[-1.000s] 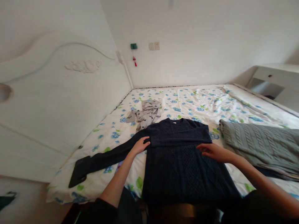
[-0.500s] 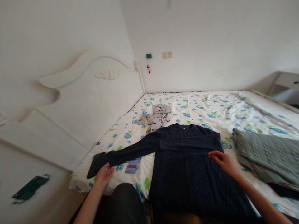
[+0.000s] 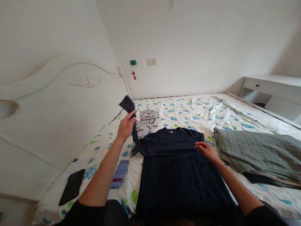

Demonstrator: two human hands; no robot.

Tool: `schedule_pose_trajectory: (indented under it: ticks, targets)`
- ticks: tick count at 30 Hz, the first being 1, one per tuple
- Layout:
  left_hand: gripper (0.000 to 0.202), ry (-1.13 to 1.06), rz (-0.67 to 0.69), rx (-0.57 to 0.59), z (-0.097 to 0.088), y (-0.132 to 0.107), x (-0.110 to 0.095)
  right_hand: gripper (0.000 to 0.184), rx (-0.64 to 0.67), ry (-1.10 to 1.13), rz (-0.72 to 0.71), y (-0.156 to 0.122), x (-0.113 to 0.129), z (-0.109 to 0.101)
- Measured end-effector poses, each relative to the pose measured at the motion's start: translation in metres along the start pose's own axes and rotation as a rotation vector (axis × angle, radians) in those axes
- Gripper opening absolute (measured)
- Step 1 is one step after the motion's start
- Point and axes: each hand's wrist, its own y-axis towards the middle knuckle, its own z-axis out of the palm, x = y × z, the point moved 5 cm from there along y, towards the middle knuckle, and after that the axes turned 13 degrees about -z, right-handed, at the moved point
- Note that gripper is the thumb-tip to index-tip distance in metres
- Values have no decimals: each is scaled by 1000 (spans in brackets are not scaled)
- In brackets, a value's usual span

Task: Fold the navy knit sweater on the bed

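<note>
A navy knitted sweater (image 3: 175,179) lies spread on the bed, its neckline facing away from me. One sleeve is laid across its chest. My left hand (image 3: 126,125) is closed around the other sleeve (image 3: 134,138), holding it up off the bed with the cuff end sticking out above my fingers. Over the right side of the chest, my right hand (image 3: 207,152) has its fingers stretched out at the folded sleeve. Whether the fingertips touch the cloth I cannot tell.
A grey printed garment (image 3: 147,121) lies crumpled behind the sweater. To the right is a folded grey-green cable-knit (image 3: 256,153) on other clothes. A black phone (image 3: 72,187) and a lit phone screen (image 3: 119,174) lie at left, by the white headboard (image 3: 70,106).
My left hand has taken the outstretched sleeve and lifted it up and away from the headboard side, uncovering the black phone. My right hand stays over the chest. The view has turned right.
</note>
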Motion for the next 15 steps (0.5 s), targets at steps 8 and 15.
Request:
schedule_pose_trajectory:
  ticks: [8,15]
  targets:
    - [44,608,159,564,150,-112,57,24,-173,148,369,6,-41,-74]
    - [47,376,-263,403,102,-118,213,18,-103,-162,287,32,-65,-86]
